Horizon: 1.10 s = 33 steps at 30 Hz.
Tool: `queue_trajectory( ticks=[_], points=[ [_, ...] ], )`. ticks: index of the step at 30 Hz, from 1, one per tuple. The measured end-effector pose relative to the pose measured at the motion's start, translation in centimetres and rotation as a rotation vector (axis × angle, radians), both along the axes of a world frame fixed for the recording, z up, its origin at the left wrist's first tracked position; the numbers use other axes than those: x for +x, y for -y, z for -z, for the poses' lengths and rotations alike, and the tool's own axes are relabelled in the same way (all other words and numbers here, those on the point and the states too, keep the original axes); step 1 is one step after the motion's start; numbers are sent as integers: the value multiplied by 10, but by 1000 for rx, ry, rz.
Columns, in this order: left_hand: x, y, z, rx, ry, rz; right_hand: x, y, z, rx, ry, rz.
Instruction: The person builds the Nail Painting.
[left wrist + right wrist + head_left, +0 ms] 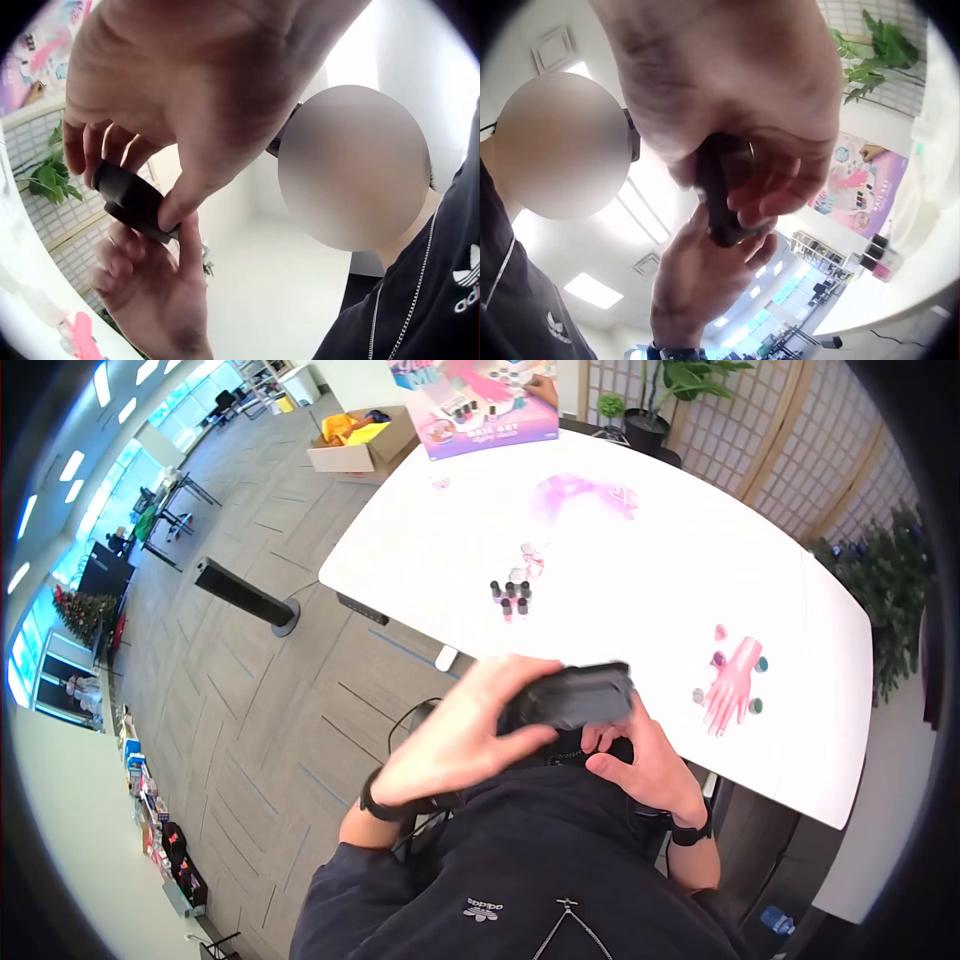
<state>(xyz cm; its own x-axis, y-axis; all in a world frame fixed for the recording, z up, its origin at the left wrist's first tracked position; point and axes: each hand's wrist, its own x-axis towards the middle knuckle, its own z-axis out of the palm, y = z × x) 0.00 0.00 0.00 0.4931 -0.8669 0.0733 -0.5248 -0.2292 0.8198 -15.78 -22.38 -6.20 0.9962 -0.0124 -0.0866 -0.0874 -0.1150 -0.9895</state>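
Note:
In front of the torso, a black hand-sized object (578,697) with a rounded outline and a smooth upper face is held between both hands. My left hand (470,725) grips one end, thumb on the near side and fingers on the far side, as the left wrist view also shows. At the opposite end my right hand (655,765) holds it with bent fingers (784,196) and the thumb. Seen from the left wrist, the object (133,199) looks like two dark layers, one over the other. I cannot tell its exact kind.
On the white table (660,570) stand several black-capped nail polish bottles (510,600). A pink model hand (735,685) lies right, among small colored pots. Farther back are a pinkish curved piece (585,495) and a nail art box (480,405). A black tower (245,598) stands left.

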Motion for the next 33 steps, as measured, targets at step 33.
queue_trajectory(
  ticks=[33],
  points=[
    [254,9,74,-80,-302,-277,-55,124,-100,-740,-124,89]
  ],
)
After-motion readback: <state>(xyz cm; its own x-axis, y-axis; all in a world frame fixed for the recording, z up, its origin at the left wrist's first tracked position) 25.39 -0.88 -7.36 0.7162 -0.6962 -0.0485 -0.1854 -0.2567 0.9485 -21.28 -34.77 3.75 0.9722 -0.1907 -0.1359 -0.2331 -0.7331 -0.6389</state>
